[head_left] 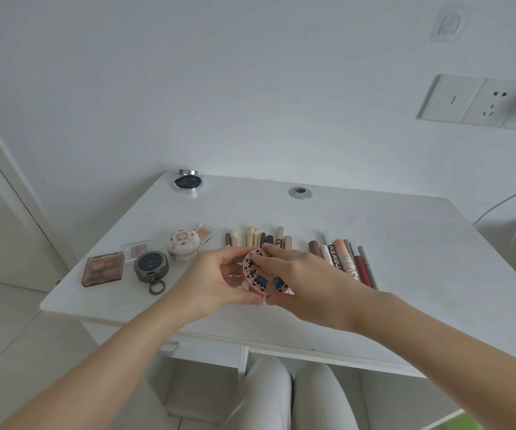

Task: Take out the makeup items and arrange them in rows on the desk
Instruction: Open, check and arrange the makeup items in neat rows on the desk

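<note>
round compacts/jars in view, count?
4: open compact at the desk's far edge, dark compact near left, floral jar behind it, patterned compact held by left hand and right hand. Hands may hide others.

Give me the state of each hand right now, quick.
Left hand: holding the round patterned compact by its left edge.
Right hand: gripping the same compact from the right, fingers over its top.
</note>
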